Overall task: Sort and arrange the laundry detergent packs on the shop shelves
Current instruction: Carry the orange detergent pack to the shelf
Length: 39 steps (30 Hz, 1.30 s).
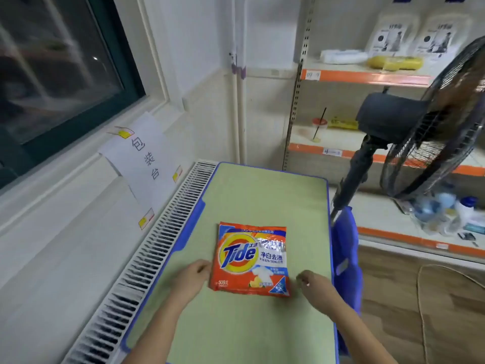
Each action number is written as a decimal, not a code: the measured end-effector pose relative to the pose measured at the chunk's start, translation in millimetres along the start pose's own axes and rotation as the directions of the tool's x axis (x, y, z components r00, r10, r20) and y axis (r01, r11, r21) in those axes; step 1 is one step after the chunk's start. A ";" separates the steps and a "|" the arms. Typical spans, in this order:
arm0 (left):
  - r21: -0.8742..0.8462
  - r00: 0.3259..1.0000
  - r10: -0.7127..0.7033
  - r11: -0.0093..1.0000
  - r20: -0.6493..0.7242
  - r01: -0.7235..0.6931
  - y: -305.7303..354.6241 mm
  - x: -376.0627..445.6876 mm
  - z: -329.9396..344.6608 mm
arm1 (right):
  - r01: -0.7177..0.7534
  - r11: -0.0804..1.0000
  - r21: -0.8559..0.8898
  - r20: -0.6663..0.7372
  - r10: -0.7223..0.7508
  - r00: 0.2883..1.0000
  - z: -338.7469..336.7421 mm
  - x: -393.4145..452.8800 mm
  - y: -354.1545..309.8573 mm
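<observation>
- Far left, a dark-framed window (60, 67) fills the wall, and below its sill a white paper sign (143, 156) with black Chinese characters is taped on at a slant, yellow tape at its corners.
- Beside that, a white slatted radiator grille (157, 248) runs along the wall, right against the table's left edge.
- The pale green table top with a blue plastic rim (262, 195) stretches away from the person.
- The left hand (193, 275) rests on the green surface at the lower left corner of the pack, fingers curled in and touching its edge; whether they pinch it or only touch it, I cannot tell.
- The orange plastic Tide detergent pack (252, 258) lies flat, face up, on the near half of the table, between the two hands.
- The right hand (315, 283) sits just beside the pack's lower right corner, apart from it, thumb and fingertips drawn together and holding nothing.
- A blue plastic bag (346, 253) hangs at the table's right edge.
- A black standing fan with a wire cage (409, 135) stands past the table.
- Behind it, white metal shop shelves with orange front edges (367, 76) hold a yellow pack (393, 63), white pouches and some blurred bottles lower down.
</observation>
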<state>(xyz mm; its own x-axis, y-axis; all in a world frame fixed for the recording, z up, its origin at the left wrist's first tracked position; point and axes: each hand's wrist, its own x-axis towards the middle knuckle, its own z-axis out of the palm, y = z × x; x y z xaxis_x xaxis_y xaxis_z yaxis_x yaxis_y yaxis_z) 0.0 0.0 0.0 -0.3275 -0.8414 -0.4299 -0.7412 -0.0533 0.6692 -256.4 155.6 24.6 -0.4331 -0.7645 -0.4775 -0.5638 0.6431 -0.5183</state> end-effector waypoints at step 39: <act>-0.680 0.823 0.426 0.731 0.377 -0.067 203.9 24.7 46.5 | 0.093 0.497 0.863 -0.316 0.386 0.867 -39.8 -93.0 2.7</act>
<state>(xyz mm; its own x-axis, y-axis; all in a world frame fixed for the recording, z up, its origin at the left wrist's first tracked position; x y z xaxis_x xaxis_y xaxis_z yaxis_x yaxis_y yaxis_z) -186.4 -6.6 97.6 -0.8059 -0.5122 -0.2970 -0.1213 -0.3481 0.9296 -245.7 226.7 95.9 -0.8153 -0.4283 -0.3897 0.2863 0.2868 -0.9142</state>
